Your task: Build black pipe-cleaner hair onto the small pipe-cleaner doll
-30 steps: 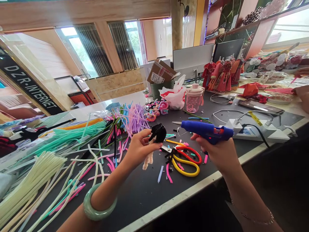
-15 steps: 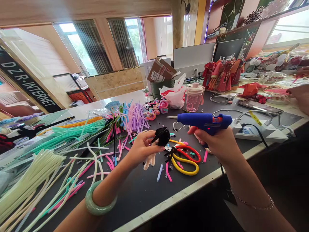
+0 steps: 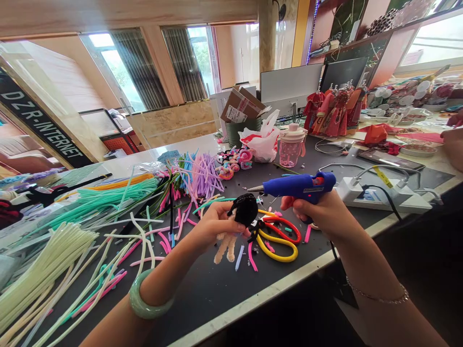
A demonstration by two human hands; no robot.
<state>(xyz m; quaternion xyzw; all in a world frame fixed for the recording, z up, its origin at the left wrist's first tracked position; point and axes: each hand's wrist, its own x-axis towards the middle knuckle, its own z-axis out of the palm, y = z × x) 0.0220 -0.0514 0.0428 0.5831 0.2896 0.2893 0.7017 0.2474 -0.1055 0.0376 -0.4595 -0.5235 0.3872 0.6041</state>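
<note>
Worktop [image 3: 202, 296], dark-topped with a pale front edge, listed left to right. Pale green pipe cleaners [image 3: 47, 265] in a long loose bundle at the near left. Teal pipe cleaners [image 3: 108, 195] just behind them, with an orange bundle beyond. Jade bangle [image 3: 146, 301] on the person's left wrist. Lilac pipe cleaners [image 3: 202, 176] in a heap toward the back, mixed with blue and pink stems.

Left hand [image 3: 217, 226], fingers curled closed around a pipe-cleaner doll [image 3: 245, 210]. Doll has a fuzzy black head and beige legs, and is held above the worktop, clear of the surface. Twisted pink and orange pipe-cleaner pieces [image 3: 231, 166] lie further back. Cut pipe-cleaner scraps [image 3: 251, 255] are scattered below the doll. Scissors [image 3: 278, 241], with red and yellow loop handles, lie on the worktop just right of the doll.

Hot glue gun [image 3: 298, 185], blue, clamped in the right hand [image 3: 318, 212], fingers wrapped around its grip. Its nozzle points left, near the doll's head but apart from it. Chain bracelet [image 3: 378, 298] on the right wrist. Pink bottle [image 3: 291, 147] stands at the back. White power strip [image 3: 376, 198] lies right of the gun, with cables. Red-dressed dolls [image 3: 334, 113] stand beyond. Co-worker's hand [image 3: 454, 147] enters at the far right edge.
</note>
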